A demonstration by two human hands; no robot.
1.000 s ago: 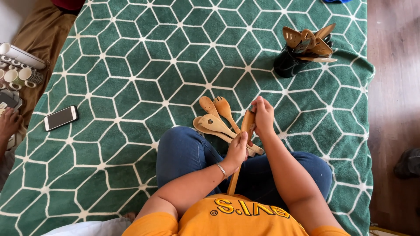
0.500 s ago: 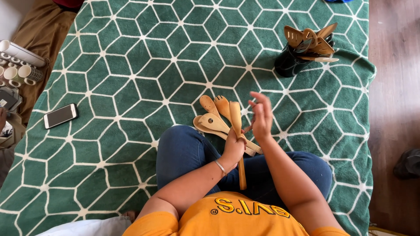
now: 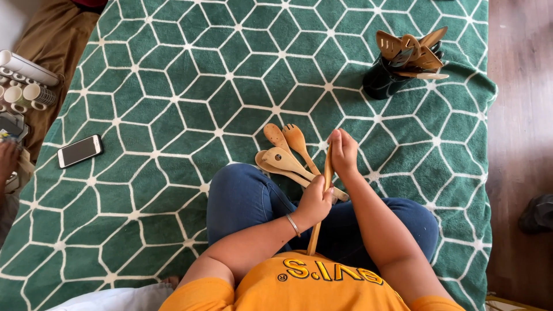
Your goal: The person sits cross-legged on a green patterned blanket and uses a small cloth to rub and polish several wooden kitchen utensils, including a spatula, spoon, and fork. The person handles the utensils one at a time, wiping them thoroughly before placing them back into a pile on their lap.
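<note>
I sit cross-legged in blue jeans on a green blanket (image 3: 173, 115) with a white geometric pattern. My left hand (image 3: 314, 201) grips the middle of a long wooden utensil (image 3: 326, 173) that stands nearly upright, its handle end pointing down toward my orange shirt. My right hand (image 3: 344, 151) closes around the utensil's upper end. Several wooden spoons (image 3: 285, 154) lie in a loose pile on the blanket just ahead of my knees, to the left of my hands.
A dark holder (image 3: 383, 80) full of wooden utensils (image 3: 412, 52) stands at the far right of the blanket. A phone (image 3: 80, 151) lies at the left. Cups on a tray (image 3: 26, 92) and another person's hand (image 3: 7, 158) are at the left edge. Wooden floor (image 3: 521, 115) lies right.
My right hand was open beside the utensil half a second ago and has now closed on its upper end. The left hand keeps its grip on the shaft.
</note>
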